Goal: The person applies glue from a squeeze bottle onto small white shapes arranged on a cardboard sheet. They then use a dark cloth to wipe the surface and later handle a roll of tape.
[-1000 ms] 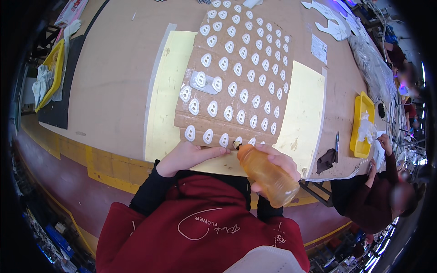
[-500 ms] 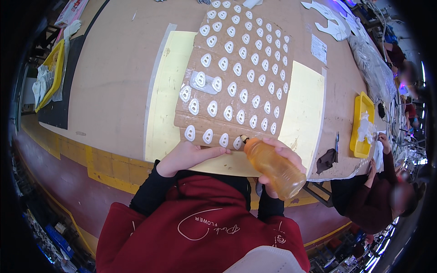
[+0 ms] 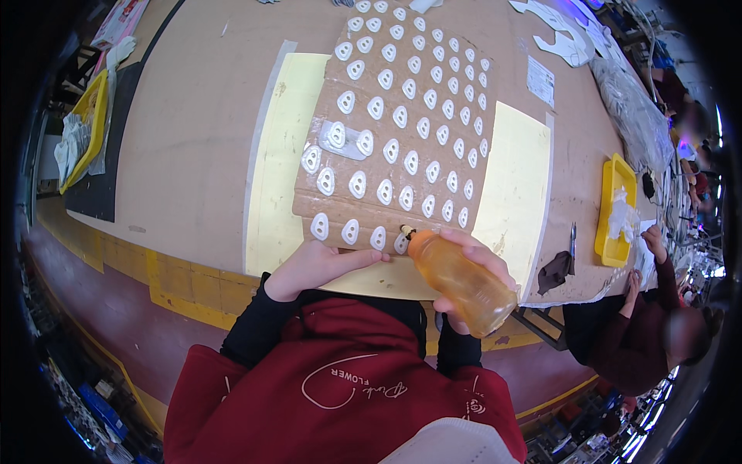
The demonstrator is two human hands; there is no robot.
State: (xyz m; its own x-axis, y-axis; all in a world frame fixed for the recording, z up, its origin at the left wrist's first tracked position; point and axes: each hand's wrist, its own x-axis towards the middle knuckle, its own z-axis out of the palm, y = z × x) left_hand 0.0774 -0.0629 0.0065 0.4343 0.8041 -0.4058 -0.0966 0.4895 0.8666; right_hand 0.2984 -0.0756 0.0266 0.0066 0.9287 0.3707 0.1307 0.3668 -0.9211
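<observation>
A brown cardboard sheet (image 3: 363, 207) carries rows of small white rounded-triangular pieces, each with two holes. My right hand (image 3: 483, 259) is wrapped round a squeeze bottle (image 3: 457, 271) of amber liquid, tilted with its dark-tipped nozzle pointing to the far left. The tip is over or against a white piece (image 3: 400, 244) in the nearest row, partly hidden by the bottle. At the sheet's near edge, my left hand (image 3: 313, 269) grips the cardboard, its thumb stretched along the edge and its other fingers mostly hidden. A clear plastic patch (image 3: 348, 142) lies under two pieces at the sheet's left.
Yellow paper (image 3: 270, 170) is taped to the table on both sides of the cardboard. To the right lie a dark cloth (image 3: 555, 274), a slim tool (image 3: 573, 238) and a yellow tray (image 3: 610, 247). Another yellow tray (image 3: 94, 127) stands far left. A co-worker (image 3: 626, 332) sits at the right.
The bottle has shifted slightly to the left and away from me, its nozzle now over the piece's far end. The cardboard has slid very slightly left. My left hand is almost unmoved.
</observation>
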